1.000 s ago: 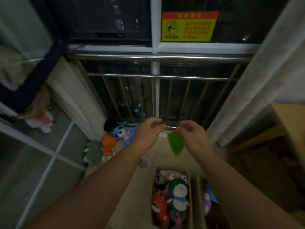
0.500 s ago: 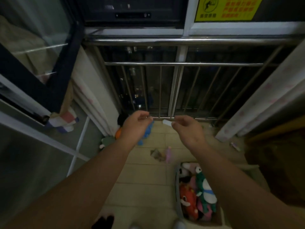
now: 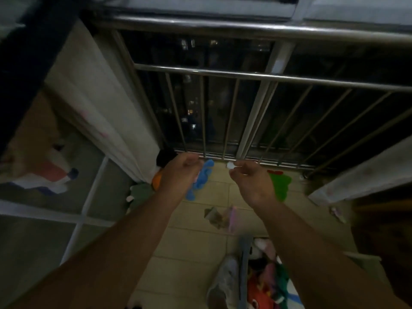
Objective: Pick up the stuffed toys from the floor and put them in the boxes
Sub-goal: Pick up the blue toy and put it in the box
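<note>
Lengthwise toward railing (image 3: 256, 75), blue toy (image 3: 204, 179), tag (image 3: 230, 171) pinched

A home balcony at night. Beyond the left hand (image 3: 180, 172) and right hand (image 3: 252, 181), a steel railing (image 3: 223, 73) stands against the dark, with city lights (image 3: 190, 111) behind it. Pale curtains (image 3: 100, 97) hang outward of each hand, a glazed door (image 3: 44, 219) stands far left, and plush toys (image 3: 200, 181) lie on the tiled floor (image 3: 191, 241) below.

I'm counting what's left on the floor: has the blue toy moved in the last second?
No. The blue toy still lies at the foot of the railing, just right of the orange toy.
</note>
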A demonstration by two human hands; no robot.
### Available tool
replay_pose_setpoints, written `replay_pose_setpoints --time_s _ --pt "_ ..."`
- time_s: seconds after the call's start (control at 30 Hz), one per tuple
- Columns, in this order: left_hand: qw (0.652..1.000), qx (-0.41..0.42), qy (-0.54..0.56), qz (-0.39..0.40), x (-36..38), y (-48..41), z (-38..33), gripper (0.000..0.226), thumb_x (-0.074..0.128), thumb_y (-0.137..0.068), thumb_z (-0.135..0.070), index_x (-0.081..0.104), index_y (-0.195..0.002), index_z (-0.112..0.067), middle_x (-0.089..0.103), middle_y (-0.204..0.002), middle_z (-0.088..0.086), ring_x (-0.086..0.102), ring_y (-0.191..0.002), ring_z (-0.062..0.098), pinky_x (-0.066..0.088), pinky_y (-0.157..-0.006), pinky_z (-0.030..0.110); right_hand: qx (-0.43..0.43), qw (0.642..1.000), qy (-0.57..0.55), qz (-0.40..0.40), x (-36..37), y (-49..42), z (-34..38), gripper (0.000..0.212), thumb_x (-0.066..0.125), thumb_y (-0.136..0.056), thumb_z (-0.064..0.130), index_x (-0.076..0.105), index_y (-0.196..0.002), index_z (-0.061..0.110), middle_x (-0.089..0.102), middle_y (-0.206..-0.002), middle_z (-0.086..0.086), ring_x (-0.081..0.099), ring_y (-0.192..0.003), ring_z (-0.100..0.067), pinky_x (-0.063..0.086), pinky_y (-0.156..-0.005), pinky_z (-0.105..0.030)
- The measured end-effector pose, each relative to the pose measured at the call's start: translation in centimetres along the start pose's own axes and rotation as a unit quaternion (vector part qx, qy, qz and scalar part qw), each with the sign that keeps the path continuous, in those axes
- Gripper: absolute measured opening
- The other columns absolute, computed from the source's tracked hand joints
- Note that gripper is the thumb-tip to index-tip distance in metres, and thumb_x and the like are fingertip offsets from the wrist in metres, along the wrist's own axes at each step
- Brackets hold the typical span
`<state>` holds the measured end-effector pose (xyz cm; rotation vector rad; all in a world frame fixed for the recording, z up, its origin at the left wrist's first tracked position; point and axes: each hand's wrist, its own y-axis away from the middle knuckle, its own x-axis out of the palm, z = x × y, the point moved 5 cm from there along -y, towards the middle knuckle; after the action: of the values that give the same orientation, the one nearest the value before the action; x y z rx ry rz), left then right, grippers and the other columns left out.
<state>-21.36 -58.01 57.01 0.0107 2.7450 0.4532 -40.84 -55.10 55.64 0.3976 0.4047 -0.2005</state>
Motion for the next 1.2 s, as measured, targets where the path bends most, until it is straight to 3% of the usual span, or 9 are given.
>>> replay_pose_setpoints --time_s 0.17,0.3,0.43,0.6,0.67,0.8,0.93,1.07,1.2 --pt "0.999 0.003 -0.032 -0.001 4.2 -9.8 4.4 0.024 0.059 -0.091 -0.023 0.058 -0.070 -0.035 0.056 -0.071 -0.019 0.054 -0.062 -0.010 0.041 -0.057 0.009 -0.005 1.000 -0.012 0.023 4.0 -10.2 -4.6 0.014 0.069 -0.082 0.026 0.063 -0.086 0.038 0.064 -0.084 0.020 0.059 -0.081 0.002 0.044 -0.071 -0.015" --pt "1.000 -0.003 -0.020 -0.007 7.0 -16.4 12.5 0.009 0.061 -0.090 -0.025 0.064 -0.098 -0.025 0.059 -0.089 -0.013 0.053 -0.076 -0.004 0.042 -0.065 0.014 0.005 0.999 -0.024 0.043 9.3 -16.8 -11.6 0.016 0.070 -0.083 0.020 0.063 -0.089 0.033 0.068 -0.101 0.002 0.062 -0.095 -0.014 0.047 -0.091 -0.028" --pt "0.998 -0.026 -0.060 0.028 9.9 -21.8 22.7 0.023 0.061 -0.090 -0.027 0.062 -0.113 -0.027 0.055 -0.102 -0.015 0.053 -0.090 0.002 0.040 -0.073 0.008 0.051 0.995 -0.030 0.075 15.8 -21.4 -20.2 0.025 0.068 -0.085 0.023 0.063 -0.109 0.023 0.065 -0.099 0.008 0.061 -0.085 -0.005 0.049 -0.078 -0.019" --pt "0.998 -0.022 -0.055 0.019 11.7 -28.5 35.2 0.023 0.069 -0.084 -0.027 0.059 -0.088 -0.048 0.057 -0.091 -0.024 0.058 -0.085 -0.005 0.046 -0.073 0.011 0.081 0.993 -0.005 0.082 24.3 -26.9 -30.2 0.039 0.063 -0.087 0.025 0.056 -0.125 0.025 0.059 -0.096 0.015 0.054 -0.078 0.003 0.040 -0.063 -0.007" --pt "0.997 -0.024 -0.068 0.027 12.3 -31.6 39.6 0.025 0.068 -0.083 -0.030 0.063 -0.107 -0.036 0.061 -0.105 -0.010 0.059 -0.099 0.011 0.047 -0.082 0.027 0.104 0.991 -0.016 0.076 27.4 -29.2 -33.6 0.040 0.064 -0.086 0.024 0.055 -0.125 0.026 0.062 -0.107 0.008 0.058 -0.089 -0.005 0.047 -0.074 -0.017" --pt "0.979 0.015 -0.202 0.017 12.8 -37.9 45.1 0.046 0.067 -0.085 -0.031 0.057 -0.127 -0.017 0.053 -0.129 0.007 0.049 -0.118 0.022 0.039 -0.097 0.029 0.140 0.988 -0.041 0.050 32.6 -34.3 -39.0 0.034 0.068 -0.084 0.024 0.056 -0.116 0.029 0.062 -0.116 0.002 0.062 -0.101 -0.019 0.053 -0.088 -0.037" --pt "0.910 0.142 -0.390 0.011 14.0 -42.6 46.6 0.054 0.068 -0.079 -0.041 0.056 -0.129 -0.022 0.046 -0.140 0.006 0.037 -0.130 0.026 0.027 -0.110 0.039 0.125 0.991 -0.031 0.045 35.7 -39.1 -42.3 0.036 0.064 -0.087 0.022 0.054 -0.121 0.026 0.059 -0.107 0.004 0.058 -0.081 -0.008 0.046 -0.060 -0.014" --pt "0.845 0.177 -0.498 0.080 15.3 -46.0 48.1 0.069 0.065 -0.073 -0.060 0.047 -0.135 -0.035 0.029 -0.152 0.002 0.016 -0.141 0.028 0.012 -0.112 0.053 0.141 0.985 -0.060 0.078 39.0 -42.5 -44.4 0.057 0.073 -0.081 0.025 0.046 -0.132 0.025 0.053 -0.105 0.008 0.055 -0.093 -0.012 0.046 -0.075 -0.023" --pt "0.667 0.185 -0.687 0.221 18.2 -47.0 48.6 0.095 0.069 -0.055 -0.075 0.042 -0.133 -0.028 0.045 -0.133 0.005 0.036 -0.125 0.029 0.021 -0.104 0.051 0.109 0.987 0.014 0.113 41.5 -43.9 -45.5 0.084 0.081 -0.071 0.029 0.034 -0.141 0.028 0.056 -0.118 0.005 0.057 -0.102 -0.013 0.048 -0.084 -0.029"
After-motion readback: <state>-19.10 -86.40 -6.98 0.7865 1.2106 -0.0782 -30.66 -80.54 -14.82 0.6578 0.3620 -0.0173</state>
